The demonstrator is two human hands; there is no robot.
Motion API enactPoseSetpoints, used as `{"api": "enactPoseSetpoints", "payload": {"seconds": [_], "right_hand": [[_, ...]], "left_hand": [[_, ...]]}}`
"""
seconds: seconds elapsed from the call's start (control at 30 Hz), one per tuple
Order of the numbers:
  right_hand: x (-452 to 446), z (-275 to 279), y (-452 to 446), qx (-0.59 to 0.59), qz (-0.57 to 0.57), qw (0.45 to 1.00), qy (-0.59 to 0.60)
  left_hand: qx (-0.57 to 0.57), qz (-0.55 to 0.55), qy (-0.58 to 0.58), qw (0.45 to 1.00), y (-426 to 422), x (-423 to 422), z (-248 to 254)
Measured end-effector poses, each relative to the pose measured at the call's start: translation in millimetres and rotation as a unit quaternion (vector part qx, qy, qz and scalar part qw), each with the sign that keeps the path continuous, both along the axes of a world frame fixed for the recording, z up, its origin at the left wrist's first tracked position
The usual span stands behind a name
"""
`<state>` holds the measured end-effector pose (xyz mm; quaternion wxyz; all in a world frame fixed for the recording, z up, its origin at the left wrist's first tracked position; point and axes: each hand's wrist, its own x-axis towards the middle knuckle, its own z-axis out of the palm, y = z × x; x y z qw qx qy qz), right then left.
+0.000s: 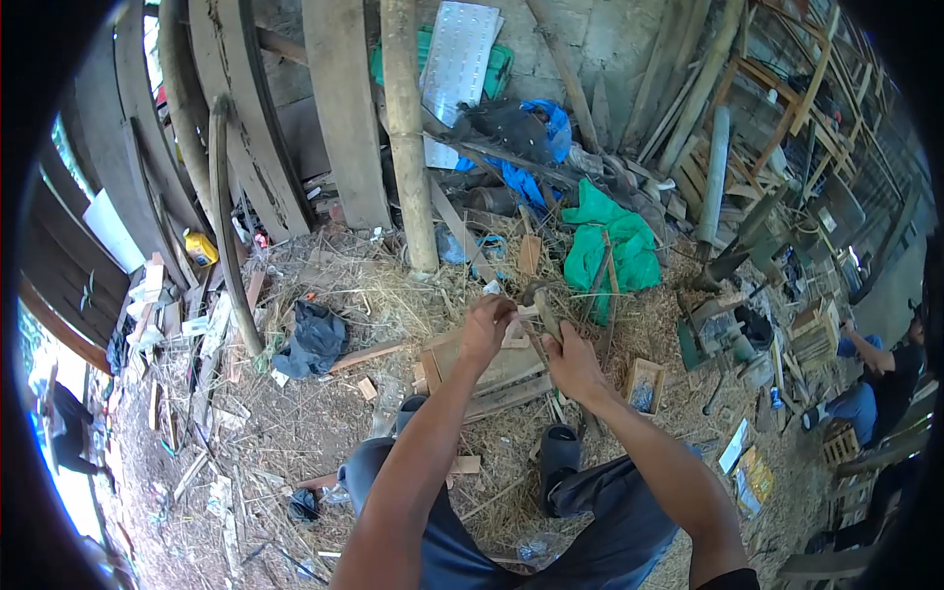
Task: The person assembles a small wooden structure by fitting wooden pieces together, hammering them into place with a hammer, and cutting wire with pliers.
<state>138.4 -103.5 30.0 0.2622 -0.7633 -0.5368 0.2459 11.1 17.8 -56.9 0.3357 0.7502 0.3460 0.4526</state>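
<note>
My left hand (485, 329) is closed, its fingertips pinching the end of a small pale piece of wood (527, 311). My right hand (575, 366) is wrapped round the wooden handle of a hammer (548, 317). The hammer's dark head is up beside the pale wood; I cannot tell whether the two touch. Below both hands, between my feet, lies a low wooden board (492, 367) with planks along its near side. A small wooden box (645, 385) with what look like nails in it sits to the right of my right hand.
Straw and wood scraps cover the ground. A green plastic sheet (610, 246) lies ahead, and a bamboo post (405, 138) rises ahead left. A black plastic bag (311, 339) is at the left. A person (870, 379) sits at the far right; another (71, 428) is at the far left.
</note>
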Motion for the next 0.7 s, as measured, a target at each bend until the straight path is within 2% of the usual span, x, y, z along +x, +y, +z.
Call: {"api": "enactPoseSetpoints", "payload": {"seconds": [0.13,0.2,0.27,0.37,0.43,0.53,0.57,0.63,0.7], "right_hand": [[3.5,11.9,-4.2,0.039,-0.002,0.999,0.025],[3.9,14.1,-6.9,0.020,0.014,0.999,0.040],[11.4,-2.8,-6.0,0.024,0.040,0.998,0.040],[6.4,7.2,-5.5,0.017,0.059,0.997,0.040],[3.4,22.3,-8.4,0.050,0.053,0.995,0.063],[2.5,13.5,-9.0,0.089,0.065,0.993,0.039],[3.0,5.1,-7.8,0.088,0.068,0.993,0.039],[1.7,-4.4,-5.1,0.038,0.085,0.996,0.010],[-1.0,1.3,-3.5,0.011,0.073,0.997,0.032]], "left_hand": [[0.013,0.009,-0.004,1.000,-4.2,2.3,3.9],[-0.048,0.011,0.039,0.998,-2.1,1.8,4.3],[-0.024,0.019,0.068,0.997,-2.2,3.6,3.3],[0.002,0.027,0.062,0.998,-2.4,2.0,4.5],[0.015,0.033,0.039,0.999,-3.9,4.9,3.8],[0.021,0.043,0.036,0.998,-5.2,5.0,6.5],[0.020,0.046,0.035,0.998,-5.7,4.2,7.5],[-0.018,0.073,0.105,0.992,-10.8,3.3,17.3],[-0.022,0.081,0.086,0.993,-8.2,3.7,15.5]]}}
